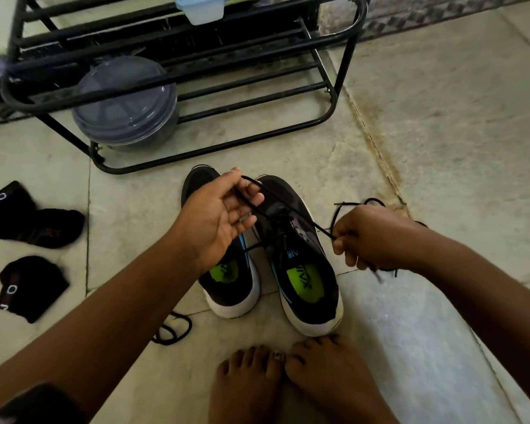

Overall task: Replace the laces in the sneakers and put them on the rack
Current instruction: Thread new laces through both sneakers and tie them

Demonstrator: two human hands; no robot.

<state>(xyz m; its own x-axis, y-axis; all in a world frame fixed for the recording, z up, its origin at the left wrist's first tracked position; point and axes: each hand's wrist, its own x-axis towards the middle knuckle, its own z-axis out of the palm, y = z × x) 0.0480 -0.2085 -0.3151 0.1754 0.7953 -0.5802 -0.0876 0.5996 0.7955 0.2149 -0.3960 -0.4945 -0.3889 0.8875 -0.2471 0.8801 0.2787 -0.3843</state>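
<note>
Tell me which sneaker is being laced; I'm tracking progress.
The right sneaker: its lace is stretched between the left hand and right hand. The left sneaker is untouched.

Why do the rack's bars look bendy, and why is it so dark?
In the head view, the wide-angle lens bows the black metal shoe rack near the edges; dim light darkens the corners; the black lace and right hand look slightly blurred.

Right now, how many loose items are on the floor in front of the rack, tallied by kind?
Black sneakers with white soles: 2
Black socks: 2
Loose black lace coiled by the left sneaker: 1
Black lace threaded in the right sneaker, held by both hands: 1
Total: 6
</note>
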